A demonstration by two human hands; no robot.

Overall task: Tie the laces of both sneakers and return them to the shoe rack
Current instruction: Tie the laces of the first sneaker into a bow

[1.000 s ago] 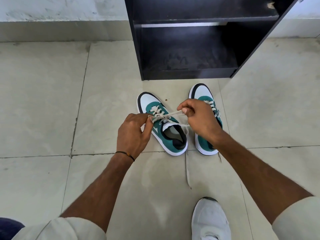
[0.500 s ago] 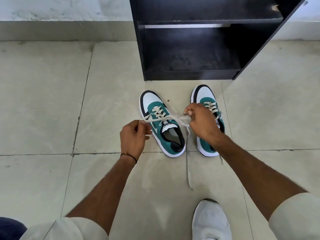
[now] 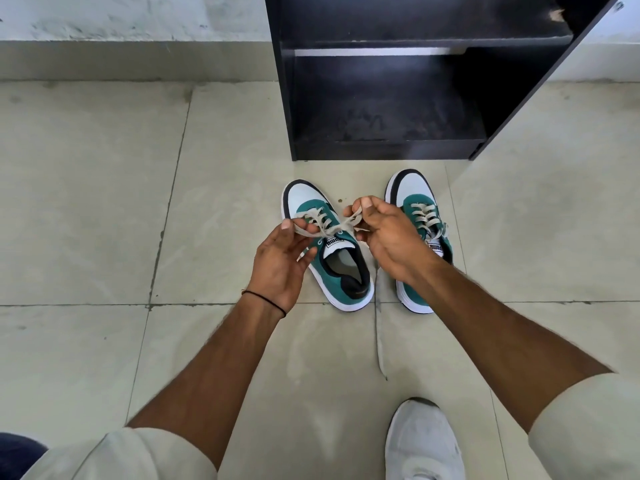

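Two green and white sneakers stand on the tiled floor in front of a black shoe rack [image 3: 408,105]. The left sneaker [image 3: 337,268] lies between my hands. My left hand [image 3: 282,261] pinches one end of its cream lace [image 3: 325,228] at the left. My right hand [image 3: 388,237] pinches the other end just right of the tongue, and the two ends cross above the eyelets. My right wrist covers part of the right sneaker [image 3: 420,216]. A loose lace end [image 3: 379,337] trails on the floor toward me.
The rack's lower shelf [image 3: 388,129] is dark and holds nothing visible. My own white shoe [image 3: 424,441] is planted at the bottom right. Pale floor tiles [image 3: 104,202] spread to the left, and a wall runs along the back.
Both hands have come closer together over the left sneaker. The lace, stretched taut between them before, now hangs slacker and crosses near my right fingertips. My left hand has turned palm-up.
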